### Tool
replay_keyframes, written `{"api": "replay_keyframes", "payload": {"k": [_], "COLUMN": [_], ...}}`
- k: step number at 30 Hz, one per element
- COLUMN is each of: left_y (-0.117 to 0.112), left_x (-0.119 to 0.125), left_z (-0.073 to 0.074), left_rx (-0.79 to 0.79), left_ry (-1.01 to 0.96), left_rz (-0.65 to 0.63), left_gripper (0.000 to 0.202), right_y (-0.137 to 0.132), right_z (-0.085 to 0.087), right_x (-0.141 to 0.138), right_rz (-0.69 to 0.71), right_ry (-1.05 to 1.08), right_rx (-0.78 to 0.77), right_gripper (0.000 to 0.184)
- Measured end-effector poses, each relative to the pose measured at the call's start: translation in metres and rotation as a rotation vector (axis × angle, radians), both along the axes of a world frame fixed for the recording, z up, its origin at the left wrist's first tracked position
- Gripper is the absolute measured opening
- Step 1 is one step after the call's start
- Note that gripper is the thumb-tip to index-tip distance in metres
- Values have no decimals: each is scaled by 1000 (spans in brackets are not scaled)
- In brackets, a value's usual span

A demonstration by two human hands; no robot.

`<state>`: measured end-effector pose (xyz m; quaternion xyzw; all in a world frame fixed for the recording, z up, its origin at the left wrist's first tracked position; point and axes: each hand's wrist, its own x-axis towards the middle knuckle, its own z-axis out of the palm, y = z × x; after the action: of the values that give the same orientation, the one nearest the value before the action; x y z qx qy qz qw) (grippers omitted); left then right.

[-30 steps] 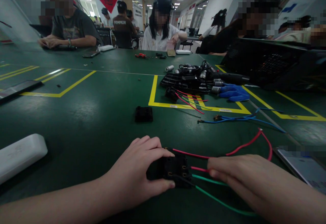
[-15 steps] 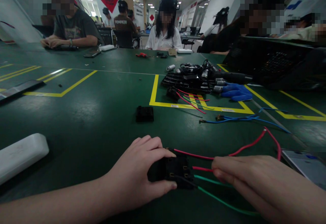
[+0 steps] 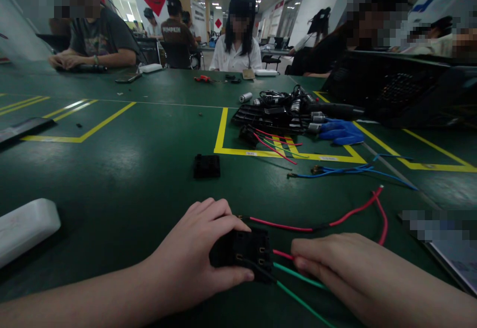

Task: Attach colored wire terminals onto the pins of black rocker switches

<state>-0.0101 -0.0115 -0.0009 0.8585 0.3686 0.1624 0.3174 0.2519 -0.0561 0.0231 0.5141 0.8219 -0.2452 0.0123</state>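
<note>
My left hand (image 3: 197, 251) is closed around a black plastic connector housing (image 3: 251, 251), thumb on the near side and fingers on the far side. Brass-coloured terminals show in its slots. From its right side come a red wire (image 3: 282, 254) and green wires (image 3: 296, 274), part of one in a black sleeve. My right hand (image 3: 335, 263) pinches the red wire a short way from the housing; its fingertips are partly hidden. Just beyond both hands lies another red wire (image 3: 281, 224) with a metal terminal at its left end. A small black plastic block (image 3: 206, 166) rests farther out.
A white rounded case (image 3: 28, 228) lies at left, a phone (image 3: 439, 248) at right. Blue wires (image 3: 343, 170) and a heap of black parts and cables (image 3: 276, 112) sit beyond, by a blue glove-like item (image 3: 341, 131). People sit across the green table (image 3: 149, 179).
My right hand has moved left along the red wire, nearer the housing, and less wire shows between them. The loose red wire's loop has shifted. The whole view has shifted slightly.
</note>
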Motion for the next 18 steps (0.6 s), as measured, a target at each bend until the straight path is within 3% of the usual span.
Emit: {"api": "replay_keyframes", "payload": {"k": [6, 14, 18], "left_y": [-3, -2, -2], "left_x": [-1, -1, 0], "left_z": [1, 1, 2], "left_rx": [3, -8, -5], "left_ry": [-17, -6, -6], "left_rz": [-6, -9, -2], "left_gripper": [42, 42, 42], "right_y": [-2, -8, -2], "right_z": [4, 5, 1], "right_x": [-9, -11, -14], "right_rz": [27, 66, 39], "right_ry": [137, 27, 56], "right_rx": [121, 190, 143], "right_gripper": [30, 31, 26]}}
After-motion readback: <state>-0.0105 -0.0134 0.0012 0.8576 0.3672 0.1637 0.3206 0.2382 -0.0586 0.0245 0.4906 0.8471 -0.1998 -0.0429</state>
